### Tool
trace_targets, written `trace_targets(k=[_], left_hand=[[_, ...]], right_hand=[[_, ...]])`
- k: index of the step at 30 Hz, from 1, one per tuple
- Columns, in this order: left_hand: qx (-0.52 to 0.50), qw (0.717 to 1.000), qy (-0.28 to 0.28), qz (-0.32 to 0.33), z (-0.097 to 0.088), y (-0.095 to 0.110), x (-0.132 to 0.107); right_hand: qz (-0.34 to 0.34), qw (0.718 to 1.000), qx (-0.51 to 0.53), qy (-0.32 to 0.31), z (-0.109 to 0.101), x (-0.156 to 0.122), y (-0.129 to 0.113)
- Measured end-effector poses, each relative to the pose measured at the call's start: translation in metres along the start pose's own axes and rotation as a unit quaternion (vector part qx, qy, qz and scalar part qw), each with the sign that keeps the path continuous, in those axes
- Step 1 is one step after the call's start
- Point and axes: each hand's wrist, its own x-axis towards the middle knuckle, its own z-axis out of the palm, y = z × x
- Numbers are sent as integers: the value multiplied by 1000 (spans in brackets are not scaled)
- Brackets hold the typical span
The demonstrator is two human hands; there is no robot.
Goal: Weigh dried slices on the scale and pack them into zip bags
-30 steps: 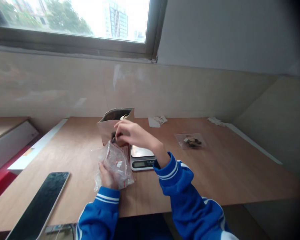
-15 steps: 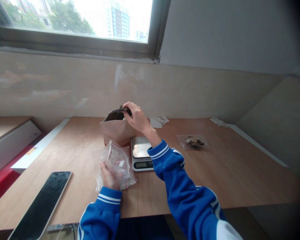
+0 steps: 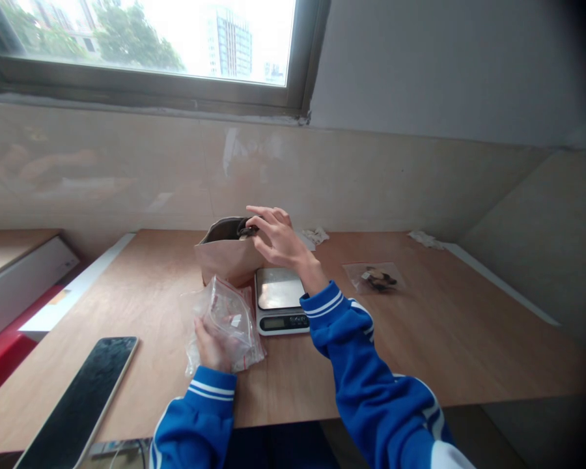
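Note:
My right hand (image 3: pixel 282 244) is at the right side of the mouth of an upright brown paper bag (image 3: pixel 232 260). Its thumb and a finger close on a dark, dried-looking piece (image 3: pixel 247 229), while other fingers stretch out; the exact grip is partly hidden. My left hand (image 3: pixel 211 348) is closed around a clear zip-lock bag (image 3: pixel 227 312), with more clear plastic under it, in front of the paper bag. Between the hands and just right of the plastic lies a digital kitchen scale (image 3: pixel 279 290), its steel plate bare and its display too dim to read.
To the right lies a clear bag of dark and tan pieces (image 3: pixel 379 279). A large dark-screened tablet or phone (image 3: pixel 81 404) rests at the table's front left. Crumpled tissue (image 3: pixel 316 236) sits by the wall, and more white tissue (image 3: pixel 426 240) lies at the back right.
My right hand has moved slightly right and down with the dark piece, its index finger now stretched out. More of the scale shows. My left hand stays on the plastic bag.

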Motion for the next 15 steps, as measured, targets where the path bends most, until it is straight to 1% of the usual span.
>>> trace_targets(k=[2,4,10,12,15], left_hand=[[14,1000,5,-4,0,0,0],[25,1000,7,-5,0,1,-1],[28,1000,3,1,0,2,-1],[18,1000,1,11,1,2,-1],[6,1000,-14,23,1,2,-3]], right_hand=[[8,1000,8,-13,-1,-2,-1],[17,1000,15,-12,-2,-3,-3],[22,999,34,29,6,6,-9],[42,996,60,45,9,10,-9],[77,986,130,73,12,14,-6]])
